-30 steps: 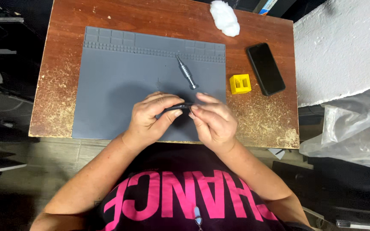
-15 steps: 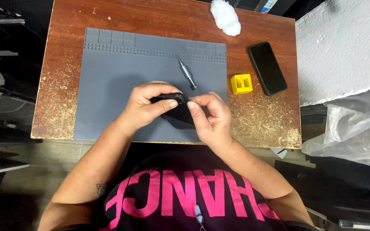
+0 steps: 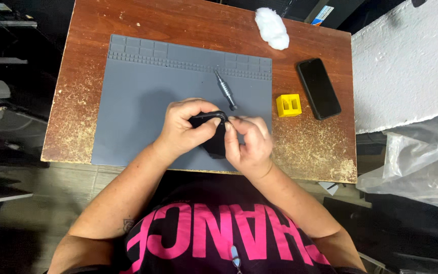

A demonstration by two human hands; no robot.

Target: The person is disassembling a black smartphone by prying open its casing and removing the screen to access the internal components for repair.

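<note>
Left hand [image 3: 183,128] curled around a small black device [image 3: 213,136], fingers wrapped over its top edge, thumb pressed along the near side. Right hand [image 3: 247,144] touching the same device from the other side, fingertips [image 3: 234,123] pinched together at its upper right corner; whether something tiny sits between them cannot be told. Both hands close together, touching the device and held just above a grey silicone work mat [image 3: 143,96], near that mat's front edge. Exact kind of device unclear, mostly hidden by the fingers; dark, flat and rounded at the visible corner.

Just beyond the right hand's fingertips, a grey precision screwdriver [image 3: 225,90] lying on the mat, tilted, tip pointing away from the hands. Further right of the right hand, off the mat, a small yellow block with two slots [image 3: 289,105] resting on the worn wooden worktop [image 3: 77,101]. Beside that block, further out still, a black smartphone [image 3: 319,88] lying flat, screen dark. Well beyond both hands, at the far edge of the worktop, a white wad of cotton [image 3: 272,28].

Far right of the right hand, off the worktop, a white foam slab [image 3: 406,66] and a crumpled clear plastic bag [image 3: 422,162].
</note>
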